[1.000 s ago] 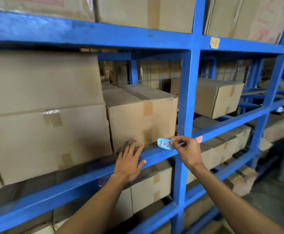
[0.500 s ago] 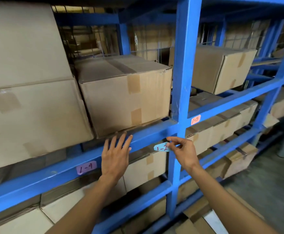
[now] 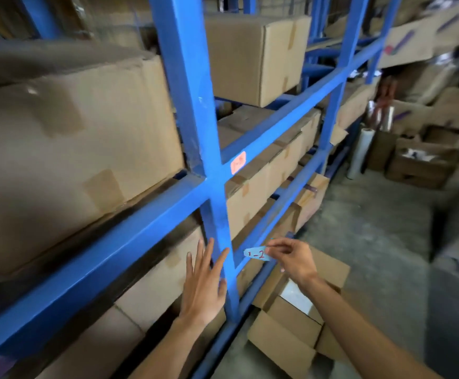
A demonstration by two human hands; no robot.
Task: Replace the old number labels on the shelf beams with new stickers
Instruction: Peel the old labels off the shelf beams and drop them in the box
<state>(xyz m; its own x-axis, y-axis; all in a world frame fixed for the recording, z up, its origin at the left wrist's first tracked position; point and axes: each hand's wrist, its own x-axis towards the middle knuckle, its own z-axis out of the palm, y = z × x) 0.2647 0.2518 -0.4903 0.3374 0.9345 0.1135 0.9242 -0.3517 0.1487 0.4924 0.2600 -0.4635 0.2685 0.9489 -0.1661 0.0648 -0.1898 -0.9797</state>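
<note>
Blue steel shelf rack (image 3: 192, 110), cardboard boxes (image 3: 67, 149) on every level; grey concrete floor (image 3: 373, 242). Right hand (image 3: 295, 259) grip pinching pale-blue sticker (image 3: 258, 253) "1-2" beside the upright. Left hand (image 3: 205, 285) spread flat against upright. Orange label (image 3: 238, 161) on beam above.

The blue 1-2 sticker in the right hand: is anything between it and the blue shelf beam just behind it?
Nothing visible. The right hand pinches the 1-2 sticker by its right end in open air, just right of the upright post. The left hand lies flat, left of that post, clear of the sticker's path to the lower beam.
</note>
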